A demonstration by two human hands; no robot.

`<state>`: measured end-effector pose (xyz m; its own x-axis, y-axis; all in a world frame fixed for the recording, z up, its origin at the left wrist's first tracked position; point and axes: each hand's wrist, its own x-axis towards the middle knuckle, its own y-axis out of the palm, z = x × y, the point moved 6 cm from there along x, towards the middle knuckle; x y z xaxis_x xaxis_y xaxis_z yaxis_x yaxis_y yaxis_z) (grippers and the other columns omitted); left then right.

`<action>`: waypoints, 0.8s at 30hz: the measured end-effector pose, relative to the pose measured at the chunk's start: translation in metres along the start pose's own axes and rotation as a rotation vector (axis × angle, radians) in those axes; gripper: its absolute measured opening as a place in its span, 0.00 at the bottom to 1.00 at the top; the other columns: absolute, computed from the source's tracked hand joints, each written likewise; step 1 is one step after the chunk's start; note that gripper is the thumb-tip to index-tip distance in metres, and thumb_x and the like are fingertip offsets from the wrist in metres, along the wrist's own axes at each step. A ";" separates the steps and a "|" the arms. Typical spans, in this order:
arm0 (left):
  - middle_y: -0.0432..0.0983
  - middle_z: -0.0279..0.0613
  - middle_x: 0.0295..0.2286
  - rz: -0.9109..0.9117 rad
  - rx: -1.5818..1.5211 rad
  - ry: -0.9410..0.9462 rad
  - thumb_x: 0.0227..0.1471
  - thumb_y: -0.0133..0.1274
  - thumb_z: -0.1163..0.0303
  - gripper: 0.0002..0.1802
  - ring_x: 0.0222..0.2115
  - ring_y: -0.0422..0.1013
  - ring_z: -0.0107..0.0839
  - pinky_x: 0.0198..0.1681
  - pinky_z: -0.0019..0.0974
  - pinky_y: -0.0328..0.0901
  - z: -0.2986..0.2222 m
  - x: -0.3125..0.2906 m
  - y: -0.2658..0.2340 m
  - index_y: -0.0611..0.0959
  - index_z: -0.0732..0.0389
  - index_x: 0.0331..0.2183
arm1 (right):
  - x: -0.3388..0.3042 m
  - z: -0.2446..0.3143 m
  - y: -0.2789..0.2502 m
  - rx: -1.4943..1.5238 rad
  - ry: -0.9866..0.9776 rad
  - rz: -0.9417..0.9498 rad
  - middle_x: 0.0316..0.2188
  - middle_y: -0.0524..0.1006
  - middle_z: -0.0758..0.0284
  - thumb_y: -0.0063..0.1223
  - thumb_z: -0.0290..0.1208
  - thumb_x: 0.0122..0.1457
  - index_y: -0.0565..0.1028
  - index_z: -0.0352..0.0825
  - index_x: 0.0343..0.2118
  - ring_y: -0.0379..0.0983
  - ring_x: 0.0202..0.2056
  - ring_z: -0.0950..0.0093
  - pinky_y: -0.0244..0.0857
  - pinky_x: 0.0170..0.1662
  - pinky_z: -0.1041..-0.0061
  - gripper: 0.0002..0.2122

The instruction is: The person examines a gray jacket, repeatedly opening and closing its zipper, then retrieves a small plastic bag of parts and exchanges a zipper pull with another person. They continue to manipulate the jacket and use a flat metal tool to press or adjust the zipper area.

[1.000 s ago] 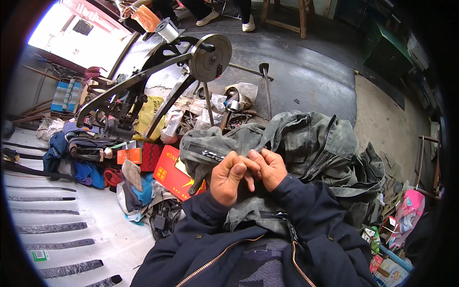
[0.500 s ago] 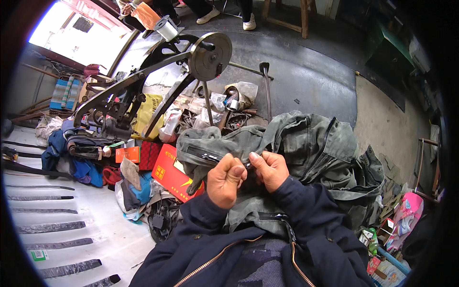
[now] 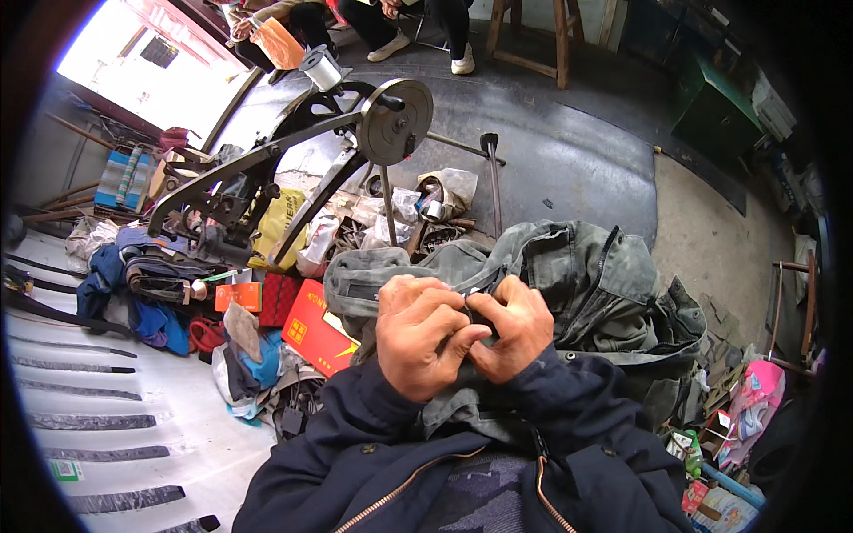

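Note:
A worn grey-green jacket point(image 3: 560, 266) lies bunched across my lap, with dark zips and a flap pocket showing. Above its middle my left hand point(image 3: 422, 338) is closed, fingers curled and thumb pointing toward the other hand. Close against it, my right hand point(image 3: 515, 327) pinches the jacket at a dark strip that looks like a zip edge. The knuckles nearly touch, and my fingers hide most of what lies between them.
A hand-cranked sewing machine point(image 3: 267, 169) with a round wheel and a thread spool point(image 3: 320, 69) stands at front left. Bags and scraps lie beneath it. A red box point(image 3: 318, 327) lies left of my hands. Seated people's legs point(image 3: 449, 31) and a wooden stool point(image 3: 533, 67) are beyond.
My left hand has turned over from a fist, showing its back and curled fingers, and come closer to the right. The right hand has tilted inward; the jacket stays on my lap.

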<state>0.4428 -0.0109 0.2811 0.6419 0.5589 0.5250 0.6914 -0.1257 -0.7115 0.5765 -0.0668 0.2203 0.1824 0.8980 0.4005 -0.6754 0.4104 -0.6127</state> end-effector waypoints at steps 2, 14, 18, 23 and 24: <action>0.82 0.40 0.33 -0.007 -0.052 -0.004 0.46 0.73 0.67 0.11 0.37 0.76 0.43 0.42 0.43 0.67 -0.002 0.003 0.000 0.85 0.59 0.27 | 0.003 0.001 -0.003 -0.006 0.009 0.028 0.34 0.71 0.65 0.70 0.40 0.45 0.83 0.43 0.39 0.69 0.39 0.62 0.60 0.44 0.61 0.16; 0.83 0.47 0.33 0.077 -0.203 -0.102 0.53 0.67 0.75 0.06 0.34 0.78 0.43 0.39 0.40 0.72 0.008 -0.012 0.008 0.87 0.63 0.35 | -0.031 -0.030 0.033 0.465 0.381 0.123 0.30 0.75 0.65 0.67 0.34 0.57 0.83 0.36 0.42 0.73 0.29 0.68 0.68 0.35 0.66 0.12; 0.82 0.47 0.33 0.061 -0.241 -0.238 0.56 0.61 0.81 0.06 0.33 0.78 0.42 0.39 0.38 0.72 0.024 -0.013 0.012 0.86 0.66 0.38 | -0.043 -0.041 0.058 0.804 0.566 0.227 0.31 0.80 0.65 0.63 0.32 0.66 0.72 0.29 0.60 0.70 0.23 0.81 0.66 0.28 0.75 0.22; 0.81 0.48 0.33 0.098 -0.195 -0.241 0.54 0.61 0.83 0.09 0.32 0.79 0.41 0.39 0.36 0.73 0.033 -0.008 0.017 0.86 0.66 0.39 | -0.048 -0.056 0.061 1.620 0.942 0.157 0.34 0.79 0.64 0.58 0.27 0.68 0.55 0.31 0.73 0.70 0.25 0.80 0.65 0.27 0.79 0.34; 0.81 0.48 0.33 0.103 -0.186 -0.234 0.53 0.61 0.83 0.10 0.32 0.80 0.41 0.39 0.36 0.73 0.034 -0.007 0.019 0.86 0.66 0.40 | -0.047 -0.055 0.059 1.850 0.975 0.122 0.35 0.78 0.65 0.57 0.26 0.68 0.52 0.33 0.75 0.70 0.26 0.80 0.66 0.28 0.79 0.36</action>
<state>0.4401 0.0106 0.2485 0.6328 0.7062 0.3176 0.6895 -0.3273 -0.6461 0.5669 -0.0760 0.1280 -0.0958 0.9270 -0.3625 -0.3543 0.3086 0.8828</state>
